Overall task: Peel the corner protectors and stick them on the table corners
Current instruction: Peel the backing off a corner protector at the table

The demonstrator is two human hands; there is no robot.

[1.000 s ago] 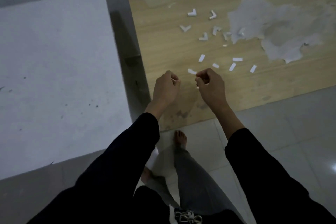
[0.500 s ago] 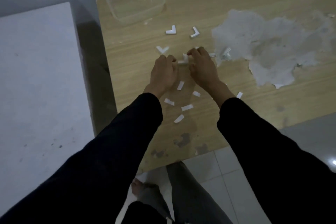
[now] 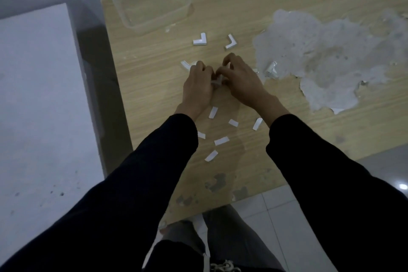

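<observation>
Wooden table [image 3: 254, 2] takes most of the view; a large patch of its veneer is stripped to a grey layer [image 3: 331, 55] on the right. I read the table as the work surface chosen because the parts can be spread out flat within easy reach. A white block [image 3: 37, 106] stands to the left, apart from the table across a dark gap.

Clear plastic container [image 3: 152, 4] sits at the far left corner of the table, apparently empty; I judge it was the store for the parts.

Both arms reach forward in dark sleeves. Left hand [image 3: 198, 86] and right hand [image 3: 240, 79] meet at table centre, fingers curled together around a small grey piece [image 3: 216, 82]. I take it for a corner protector being peeled, one hand steadying, the other picking at the backing. Which hand bears the grip I cannot tell.

Loose L-shaped corner protectors: one [image 3: 200, 40] and another [image 3: 230, 42] just beyond the hands, one [image 3: 272, 70] on the grey patch, one [image 3: 186, 65] touching the left hand's knuckles.

Small white backing strips [image 3: 221, 141] lie scattered between the wrists, dropped close by as waste, I judge.
</observation>
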